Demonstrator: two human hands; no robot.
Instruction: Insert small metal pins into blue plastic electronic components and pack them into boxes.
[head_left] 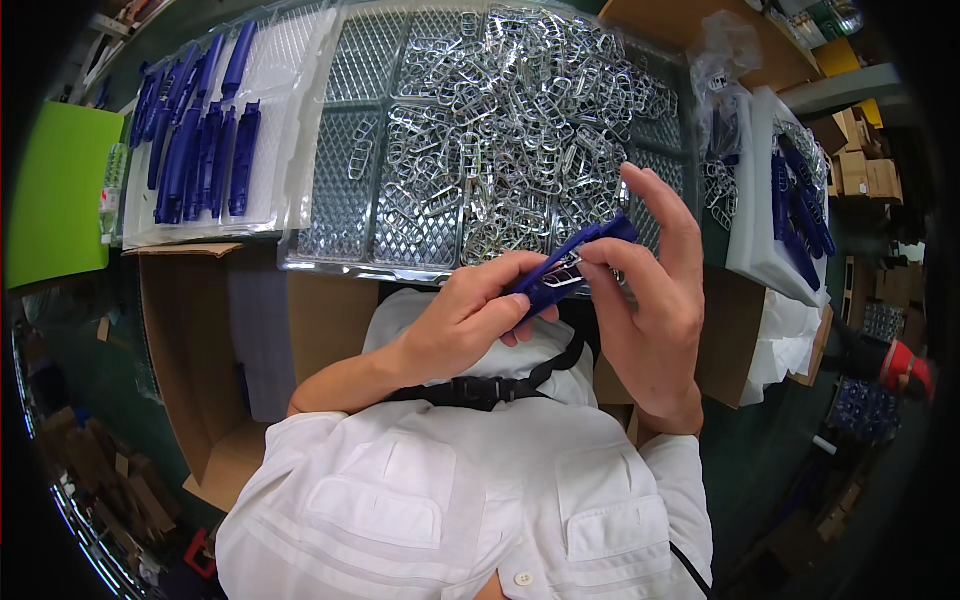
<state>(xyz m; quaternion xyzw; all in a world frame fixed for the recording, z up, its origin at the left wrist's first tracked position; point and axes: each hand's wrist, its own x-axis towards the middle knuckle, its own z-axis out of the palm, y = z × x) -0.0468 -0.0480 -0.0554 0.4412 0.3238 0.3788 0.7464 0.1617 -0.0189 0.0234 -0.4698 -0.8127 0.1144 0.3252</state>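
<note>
in hand: both the left hand [470,318] and right hand [650,290] pinched on one blue handle [572,262], metal clip [565,279] going in
done: blue handles [200,140] racked left of the clip tray [340,255]
left: loads of loose clips [520,110]

A dark green table [770,450] carries clear trays [400,215], white foam sheets [760,240] and cardboard boxes [200,330].

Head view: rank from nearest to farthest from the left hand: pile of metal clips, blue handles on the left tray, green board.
From the left hand:
1. Pile of metal clips, just above it, centre tray.
2. Blue handles, upper left, on the white tray.
3. Green board, far left edge.
</note>
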